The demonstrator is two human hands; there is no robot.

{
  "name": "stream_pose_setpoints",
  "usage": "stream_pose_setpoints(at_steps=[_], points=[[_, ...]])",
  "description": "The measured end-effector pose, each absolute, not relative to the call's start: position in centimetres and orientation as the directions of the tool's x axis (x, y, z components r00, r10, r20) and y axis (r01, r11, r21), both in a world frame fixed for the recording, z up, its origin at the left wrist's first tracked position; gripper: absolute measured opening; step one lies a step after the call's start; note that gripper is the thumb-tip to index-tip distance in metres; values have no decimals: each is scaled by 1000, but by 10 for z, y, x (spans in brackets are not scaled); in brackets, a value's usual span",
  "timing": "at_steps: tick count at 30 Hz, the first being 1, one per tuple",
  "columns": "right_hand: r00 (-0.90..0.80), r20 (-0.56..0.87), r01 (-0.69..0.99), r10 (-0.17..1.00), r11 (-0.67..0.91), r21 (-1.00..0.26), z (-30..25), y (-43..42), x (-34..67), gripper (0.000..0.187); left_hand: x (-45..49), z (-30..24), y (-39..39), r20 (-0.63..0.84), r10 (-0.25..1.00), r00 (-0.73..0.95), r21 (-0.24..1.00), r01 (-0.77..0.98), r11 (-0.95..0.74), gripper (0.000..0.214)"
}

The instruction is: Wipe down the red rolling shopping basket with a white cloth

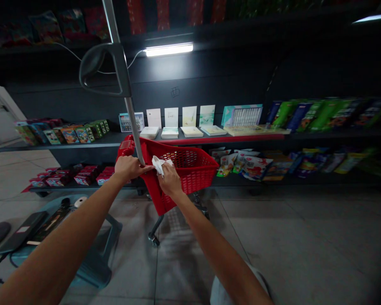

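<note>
A red plastic shopping cart stands in front of me. My left hand is closed at its handle end, beside the foot of a grey metal pole that rises from the cart. Whether the fingers wrap the pole or the red handle part is hidden. My right hand is closed on a crumpled white tissue, close to the cart's upper edge and just right of my left thumb. A dark grey triangular grip is fixed high on the pole.
Behind the cart, a dark shelf holds white boxes, small cartons and green snack bags. More bags lie on the lower shelf. A blue-grey stool with a black device stands at left. A lamp glows above.
</note>
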State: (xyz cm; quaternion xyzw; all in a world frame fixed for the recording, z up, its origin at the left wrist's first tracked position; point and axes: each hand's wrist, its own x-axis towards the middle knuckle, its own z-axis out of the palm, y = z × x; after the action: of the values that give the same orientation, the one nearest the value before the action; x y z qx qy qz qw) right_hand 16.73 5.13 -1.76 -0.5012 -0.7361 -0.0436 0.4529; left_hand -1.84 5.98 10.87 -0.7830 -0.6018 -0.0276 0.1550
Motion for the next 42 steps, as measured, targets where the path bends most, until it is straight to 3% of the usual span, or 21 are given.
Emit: stream_pose_setpoints(at_steps=[10,17,24,29,31,38,42], points=[[-21,629,829,777,365,-424,-38,74,200,33,-45,120,49,201,958,205,-272,951,-146,93],[47,648,867,760,291,-404,-62,100,229,33,-66,121,55,196,955,224,-274,947,-166,90],[196,605,874,772,143,-464,-83,123,275,43,-71,120,62,201,952,229,-265,949,-173,88],[242,625,886,742,93,-453,-77,108,251,43,-70,118,63,188,955,230,-257,950,-178,90],[215,649,889,730,128,-439,-70,95,222,44,-71,117,65,193,954,228,-269,948,-172,92],[-26,740,785,672,472,-401,-33,58,106,60,-72,112,70,207,948,240,-282,943,-178,90],[-68,746,739,662,536,-408,-26,54,96,60,-72,112,71,205,951,232,-283,944,-169,88]])
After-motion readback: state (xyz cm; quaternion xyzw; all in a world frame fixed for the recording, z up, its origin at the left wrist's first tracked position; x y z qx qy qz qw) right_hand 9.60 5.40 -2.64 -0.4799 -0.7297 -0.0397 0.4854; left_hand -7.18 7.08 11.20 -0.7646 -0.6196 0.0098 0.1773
